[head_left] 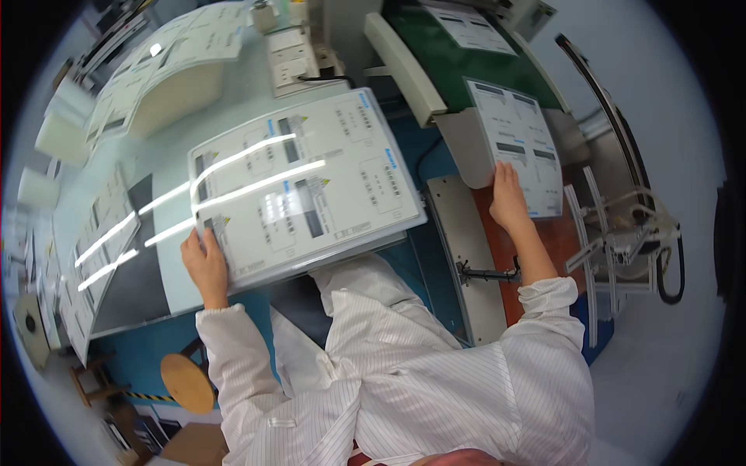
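A thick stack of white printed sheets (311, 182) with grey blocks, blue marks and yellow triangles lies on the table in front of me. Against its left edge, near the front corner, rests my left hand (205, 268), thumb and forefinger apart. Off to the right, a single printed sheet (519, 144) extends from the green conveyor belt (416, 31) over a metal plate (464, 144). My right hand (510, 200) is closed on that sheet's left edge, fingers together on top; the thumb is hidden.
Another printed sheet (470, 29) rides farther back on the belt. More sheets lie over a curved white support (183, 93) at the back left, and others (101, 225) at the table's left. A metal frame with hoses (622, 248) stands right of my forearm; a round wooden stool (188, 383) is below.
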`<action>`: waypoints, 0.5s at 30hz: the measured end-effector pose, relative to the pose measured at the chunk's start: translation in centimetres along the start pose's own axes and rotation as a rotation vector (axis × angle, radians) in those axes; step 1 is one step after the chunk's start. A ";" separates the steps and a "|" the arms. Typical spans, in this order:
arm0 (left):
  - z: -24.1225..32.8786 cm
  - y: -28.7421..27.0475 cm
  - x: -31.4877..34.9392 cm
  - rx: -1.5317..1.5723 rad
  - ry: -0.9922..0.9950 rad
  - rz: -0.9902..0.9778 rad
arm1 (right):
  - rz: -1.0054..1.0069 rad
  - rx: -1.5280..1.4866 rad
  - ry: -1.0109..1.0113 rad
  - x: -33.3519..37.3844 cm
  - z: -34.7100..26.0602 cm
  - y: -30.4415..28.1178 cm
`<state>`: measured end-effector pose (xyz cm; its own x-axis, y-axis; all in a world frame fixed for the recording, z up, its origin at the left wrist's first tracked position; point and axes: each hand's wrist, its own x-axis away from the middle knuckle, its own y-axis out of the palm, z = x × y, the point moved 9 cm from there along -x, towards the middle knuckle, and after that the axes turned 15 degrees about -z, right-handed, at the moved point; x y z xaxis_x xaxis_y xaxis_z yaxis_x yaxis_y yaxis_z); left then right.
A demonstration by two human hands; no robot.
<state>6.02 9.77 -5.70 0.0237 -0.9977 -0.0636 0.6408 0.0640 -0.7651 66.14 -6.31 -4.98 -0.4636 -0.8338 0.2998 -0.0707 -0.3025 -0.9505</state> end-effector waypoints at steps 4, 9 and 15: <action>1.1 -0.4 0.7 -0.030 0.029 0.034 | 0.076 -0.270 0.020 -0.9 -1.3 -2.6; 1.2 -1.7 1.0 0.036 0.092 0.181 | 0.443 -0.399 -0.412 3.9 -8.7 -6.0; 3.1 -3.9 2.2 0.426 0.119 0.131 | 0.535 -0.261 -1.096 13.0 -20.8 -8.4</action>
<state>5.93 7.30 -0.86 0.0531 -0.9708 -0.2339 0.8970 0.1493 -0.4162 42.35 -5.01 5.24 0.4828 -0.8074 -0.3392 -0.3320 0.1897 -0.9240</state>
